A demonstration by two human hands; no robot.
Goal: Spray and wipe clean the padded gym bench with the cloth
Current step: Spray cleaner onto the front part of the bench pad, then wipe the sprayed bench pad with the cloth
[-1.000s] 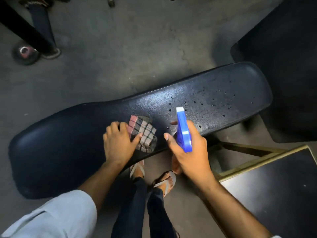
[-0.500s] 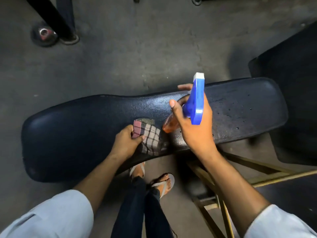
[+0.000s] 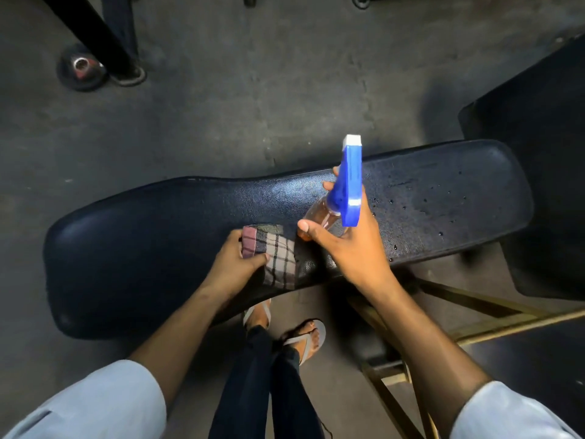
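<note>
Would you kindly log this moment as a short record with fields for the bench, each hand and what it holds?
bench: black padded bench, droplets on its right part
left hand: left hand presses a plaid cloth on the bench's near edge
right hand: right hand holds a spray bottle above the bench
bottle: blue trigger head, clear body with orange liquid
floor: grey concrete
</note>
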